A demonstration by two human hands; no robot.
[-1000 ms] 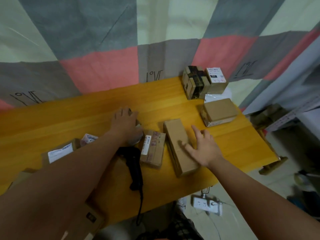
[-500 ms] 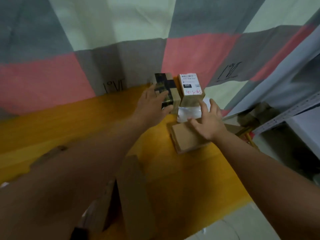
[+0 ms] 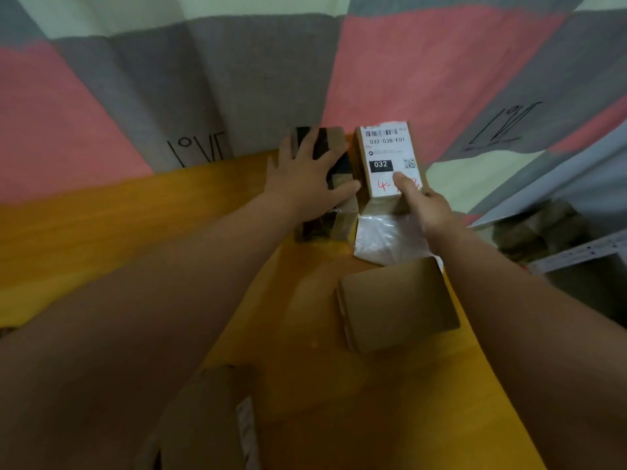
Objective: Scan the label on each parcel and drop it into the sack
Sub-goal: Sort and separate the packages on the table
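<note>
On our orange table (image 3: 135,232), far side, our left hand (image 3: 305,178) lies spread on the dark box (image 3: 322,228). Our right hand (image 3: 424,205) pinches the labelled box (image 3: 383,147) beside it (thumb on top). A weak pinch could drop it.

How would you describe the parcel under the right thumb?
At the far end of the orange table, by the patchwork curtain, two boxes stand together. It is the labelled box, right of the black-taped box; only it bears a white 032 label.

Left hand (image 3: 305,179) on taped box (image 3: 322,227) — right hand (image 3: 429,206) on labelled box (image 3: 385,149)
</note>
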